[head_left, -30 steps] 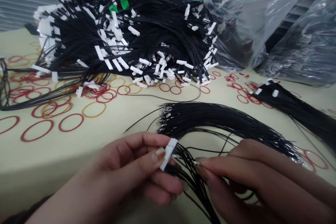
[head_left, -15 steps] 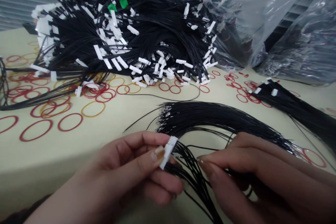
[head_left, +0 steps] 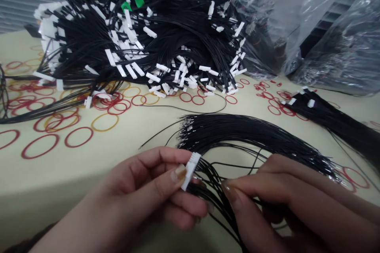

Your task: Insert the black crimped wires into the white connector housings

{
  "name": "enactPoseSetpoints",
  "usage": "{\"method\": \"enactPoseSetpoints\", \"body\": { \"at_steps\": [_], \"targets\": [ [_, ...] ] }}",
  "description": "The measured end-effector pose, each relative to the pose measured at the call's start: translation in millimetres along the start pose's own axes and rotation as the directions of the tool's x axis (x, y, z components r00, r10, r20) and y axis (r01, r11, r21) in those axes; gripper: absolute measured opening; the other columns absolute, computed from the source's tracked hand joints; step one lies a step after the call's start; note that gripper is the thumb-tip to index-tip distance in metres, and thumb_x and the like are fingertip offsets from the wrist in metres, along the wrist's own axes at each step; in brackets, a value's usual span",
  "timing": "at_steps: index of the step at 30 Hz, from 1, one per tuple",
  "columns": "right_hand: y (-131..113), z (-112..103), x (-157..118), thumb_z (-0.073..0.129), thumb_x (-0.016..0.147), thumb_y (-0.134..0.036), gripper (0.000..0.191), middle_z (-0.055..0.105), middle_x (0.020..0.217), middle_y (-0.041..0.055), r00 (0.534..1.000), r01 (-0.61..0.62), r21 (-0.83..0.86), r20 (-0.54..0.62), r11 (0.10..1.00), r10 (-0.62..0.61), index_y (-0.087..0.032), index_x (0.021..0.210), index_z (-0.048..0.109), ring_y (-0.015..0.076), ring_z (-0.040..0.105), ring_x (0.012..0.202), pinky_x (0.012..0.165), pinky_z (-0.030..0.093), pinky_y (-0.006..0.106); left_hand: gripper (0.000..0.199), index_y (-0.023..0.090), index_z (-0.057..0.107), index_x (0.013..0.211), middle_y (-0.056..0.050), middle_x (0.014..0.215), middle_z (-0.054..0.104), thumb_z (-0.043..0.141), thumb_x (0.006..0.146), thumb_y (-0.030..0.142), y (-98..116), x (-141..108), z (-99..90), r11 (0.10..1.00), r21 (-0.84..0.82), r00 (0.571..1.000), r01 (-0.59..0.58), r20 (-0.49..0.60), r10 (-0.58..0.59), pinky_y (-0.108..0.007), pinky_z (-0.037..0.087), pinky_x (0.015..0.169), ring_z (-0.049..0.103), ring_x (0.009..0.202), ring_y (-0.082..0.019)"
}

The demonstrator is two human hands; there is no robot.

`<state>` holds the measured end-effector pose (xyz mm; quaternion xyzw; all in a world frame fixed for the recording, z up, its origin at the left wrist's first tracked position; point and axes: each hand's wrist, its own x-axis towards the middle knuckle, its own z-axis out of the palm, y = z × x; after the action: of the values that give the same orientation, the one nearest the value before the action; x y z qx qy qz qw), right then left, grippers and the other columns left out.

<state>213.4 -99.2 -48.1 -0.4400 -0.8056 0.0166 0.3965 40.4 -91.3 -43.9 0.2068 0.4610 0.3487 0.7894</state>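
- White multi-pin connector housing (head_left: 190,170): held upright, just above the tabletop (head_left: 35,178), pinched between thumb and fingers of the left hand (head_left: 148,189).
- Right hand (head_left: 267,201): thumb and forefinger pressed together among the thin black wires (head_left: 218,189) running from the housing; whatever they pinch is too small to tell.
- Loose fan of black wires (head_left: 252,134) with bare metal terminals lies under and beyond the hands, touching the wires at the housing.
- Risk: a tug on the pinched wire could pull it from the housing; crossed strands could snag and tangle with the fan.
- Beyond: large heap of black wires with white connectors (head_left: 148,43), green tags (head_left: 138,1) on top; a smaller black bundle (head_left: 332,116) at right.
- Red and yellow rubber bands (head_left: 40,146) are scattered across the tabletop.
- Clear zip bag (head_left: 285,19) behind the heap holds dark wires, contents blurred; second clear bag (head_left: 341,47) beside it, contents hard to make out.
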Motion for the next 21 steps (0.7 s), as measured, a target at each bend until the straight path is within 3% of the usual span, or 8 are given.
{"method": "enactPoseSetpoints", "body": {
  "at_steps": [3,8,14,21],
  "targets": [
    [-1.8,-3.3,3.8,0.065,0.060,-0.017,0.007,0.046,0.042,-0.0057,0.999,0.004,-0.039,0.032,0.999,-0.003,-0.021,0.057,0.061,0.0038,0.039,0.032,0.029,0.034,0.014,0.019,0.016,0.067,0.076,-0.001,0.054,0.068,0.052,0.080,0.005,1.9,-0.8,0.9,1.000,0.008,1.000,0.001,0.008,-0.001,-0.012,0.048,0.051,0.061,0.050,-0.007],
    [-8.3,-5.4,3.2,0.066,0.060,-0.015,0.009,0.053,0.046,-0.0059,0.998,0.043,-0.036,-0.040,0.998,-0.044,-0.022,0.065,0.065,0.0020,0.039,0.031,0.030,0.035,0.013,0.017,0.015,0.067,0.074,-0.001,0.055,0.067,0.054,0.079,0.005,2.9,-1.8,2.5,0.999,0.033,0.999,-0.025,-0.023,0.026,-0.013,0.049,0.052,0.060,0.051,-0.008],
    [-15.8,-3.6,1.3,0.062,0.064,-0.016,0.006,0.052,0.048,-0.0043,0.999,0.028,-0.151,-0.026,0.988,-0.032,-0.020,0.061,0.065,0.0037,0.042,0.038,0.034,0.038,0.015,0.021,0.014,0.067,0.075,-0.002,0.054,0.067,0.050,0.081,0.003,1.7,-2.1,2.5,1.000,0.008,0.999,-0.022,-0.025,0.023,-0.013,0.048,0.052,0.060,0.050,-0.007],
    [-12.9,-2.9,1.1,0.063,0.063,-0.017,0.005,0.046,0.043,-0.0063,1.000,0.029,-0.145,-0.002,0.989,-0.030,-0.022,0.062,0.065,0.0048,0.040,0.038,0.032,0.033,0.018,0.018,0.015,0.067,0.074,-0.001,0.054,0.067,0.053,0.080,0.005,1.5,-2.2,3.2,1.000,0.011,1.000,-0.016,-0.015,0.016,-0.012,0.048,0.050,0.059,0.049,-0.007]
  ]
}}
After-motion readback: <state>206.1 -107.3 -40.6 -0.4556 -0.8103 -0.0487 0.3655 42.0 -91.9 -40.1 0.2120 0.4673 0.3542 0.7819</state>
